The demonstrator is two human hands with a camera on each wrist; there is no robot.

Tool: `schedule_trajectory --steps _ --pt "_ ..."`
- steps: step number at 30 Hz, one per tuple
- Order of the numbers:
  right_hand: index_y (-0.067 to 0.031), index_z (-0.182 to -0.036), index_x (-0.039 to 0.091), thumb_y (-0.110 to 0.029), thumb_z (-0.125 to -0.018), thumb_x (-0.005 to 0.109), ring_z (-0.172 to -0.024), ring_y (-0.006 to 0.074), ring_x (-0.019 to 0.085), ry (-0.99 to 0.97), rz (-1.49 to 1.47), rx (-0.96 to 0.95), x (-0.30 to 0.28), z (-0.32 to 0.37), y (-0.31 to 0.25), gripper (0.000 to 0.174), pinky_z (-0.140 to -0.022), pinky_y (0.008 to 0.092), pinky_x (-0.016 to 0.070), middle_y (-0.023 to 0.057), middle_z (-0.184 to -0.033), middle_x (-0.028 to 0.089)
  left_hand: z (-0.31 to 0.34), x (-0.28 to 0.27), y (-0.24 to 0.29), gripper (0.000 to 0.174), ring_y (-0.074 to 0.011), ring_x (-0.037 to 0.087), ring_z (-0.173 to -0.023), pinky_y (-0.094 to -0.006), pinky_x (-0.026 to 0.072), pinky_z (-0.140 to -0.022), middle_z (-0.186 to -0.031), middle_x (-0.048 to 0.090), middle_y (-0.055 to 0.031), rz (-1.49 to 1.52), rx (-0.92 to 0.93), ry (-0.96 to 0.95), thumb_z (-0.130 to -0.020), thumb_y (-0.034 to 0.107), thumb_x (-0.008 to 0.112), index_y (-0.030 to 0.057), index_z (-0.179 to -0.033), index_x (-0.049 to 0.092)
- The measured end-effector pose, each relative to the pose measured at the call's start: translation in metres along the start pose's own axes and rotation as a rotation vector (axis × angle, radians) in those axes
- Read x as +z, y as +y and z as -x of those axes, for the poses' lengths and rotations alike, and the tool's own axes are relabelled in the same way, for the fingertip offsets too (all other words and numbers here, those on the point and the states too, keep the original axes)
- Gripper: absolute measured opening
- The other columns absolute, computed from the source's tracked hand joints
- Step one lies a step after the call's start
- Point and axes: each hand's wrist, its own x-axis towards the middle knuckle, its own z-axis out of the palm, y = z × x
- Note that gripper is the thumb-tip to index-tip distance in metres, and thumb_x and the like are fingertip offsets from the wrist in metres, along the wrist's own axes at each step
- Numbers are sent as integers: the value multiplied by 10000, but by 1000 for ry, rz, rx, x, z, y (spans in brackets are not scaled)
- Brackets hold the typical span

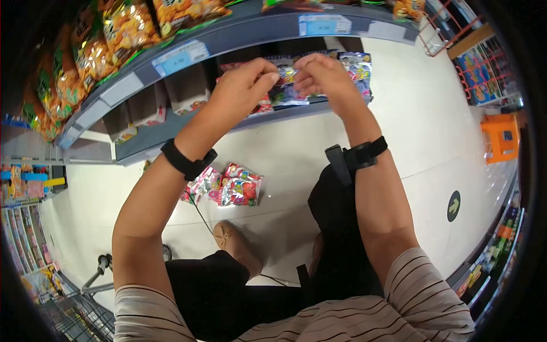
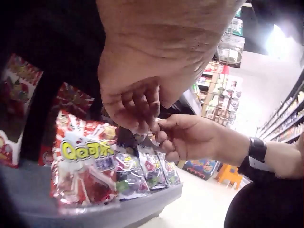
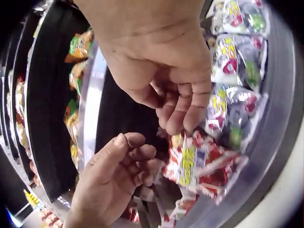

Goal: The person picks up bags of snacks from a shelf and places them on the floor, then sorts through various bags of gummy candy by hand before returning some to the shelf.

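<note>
My left hand (image 1: 248, 85) and right hand (image 1: 329, 80) are raised close together over a low shelf, fingers loosely bent. The right wrist view has a gap between the left hand (image 3: 109, 178) and right hand (image 3: 166, 66), with nothing visible in either. Below the right fingertips stands a red and white candy packet (image 3: 202, 164); the same red packet (image 2: 85, 164) is upright on the shelf in the left wrist view. Purple and white packets (image 3: 237, 109) line up beside it. In the head view, purple packets (image 1: 358, 71) are partly behind the hands.
Pink and red packets (image 1: 242, 185) lie on the floor before the shelf. Above, an upper shelf edge (image 1: 222, 43) carries price labels and orange snack bags (image 1: 128, 25). An orange stool (image 1: 501, 138) stands right; a wire cart (image 1: 77, 316) is lower left.
</note>
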Motion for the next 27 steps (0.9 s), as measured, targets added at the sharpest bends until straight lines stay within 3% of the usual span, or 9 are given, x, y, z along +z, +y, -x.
schedule_trajectory --steps 2,3,6,7,10,13,15,20,27 --pt "-13 -1103 641 -226 -972 569 -818 201 699 132 -38 -78 -35 3 -10 260 -700 306 583 115 -953 692 -29 17 7 244 -236 672 -924 -330 515 -818 -988 699 -105 -152 278 53 -987 218 610 29 -1135 654" --pt "-4 -1104 637 -218 -968 571 -807 205 701 194 -61 -101 -52 5 -10 262 -682 302 582 120 -957 693 -43 25 9 294 -337 673 -976 -408 521 -858 -1048 695 -184 -300 359 60 -981 230 591 38 -1198 638" --pt "7 -1141 620 -188 -959 591 -814 193 700 354 25 -93 -105 3 -8 268 -663 289 583 113 -1008 681 -72 54 5 391 -407 647 -1040 -484 500 -908 -1122 677 -232 -529 221 -3 -996 275 543 41 -1307 585" --pt "2 -1157 617 -184 -960 594 -833 189 699 402 80 -83 -120 2 -2 272 -678 290 587 106 -1024 679 -80 60 9 516 -434 622 -1114 -506 477 -963 -1204 648 -274 -545 91 -96 -997 337 527 24 -1407 508" --pt "46 -1310 527 -155 -953 595 -879 212 697 476 152 -36 -152 1 17 415 -653 287 596 146 -1113 643 -104 75 5 603 -446 583 -1194 -485 459 -1020 -1308 584 -311 -575 -22 -107 -983 369 548 3 -1452 455" --pt "93 -1437 395 -162 -944 594 -914 245 692 465 153 4 -168 -3 33 590 -665 301 597 196 -1166 611 -120 87 -8 664 -426 478 -1334 -447 401 -1102 -1435 492 -301 -625 62 -27 -967 405 572 -10 -1468 433" --pt "95 -1419 412 -175 -938 604 -917 246 691 425 118 18 -173 -7 39 584 -687 309 595 194 -1163 612 -124 91 -10 664 -413 422 -1387 -437 356 -1140 -1453 489 -280 -634 85 -17 -949 395 606 -17 -1448 459" --pt "113 -1398 403 -187 -925 627 -866 248 700 372 80 43 -174 -17 43 603 -685 314 592 212 -1117 631 -128 93 -9 533 -422 514 -1269 -452 402 -1087 -1359 565 -258 -658 136 -49 -911 329 647 -1 -1325 589" --pt "48 -1188 553 -146 -941 575 -789 205 698 362 33 58 -177 -17 49 314 -663 316 595 154 -975 666 -123 104 -8 296 -377 622 -1090 -456 486 -927 -1146 651 -226 -549 168 45 -927 294 615 67 -1114 655"
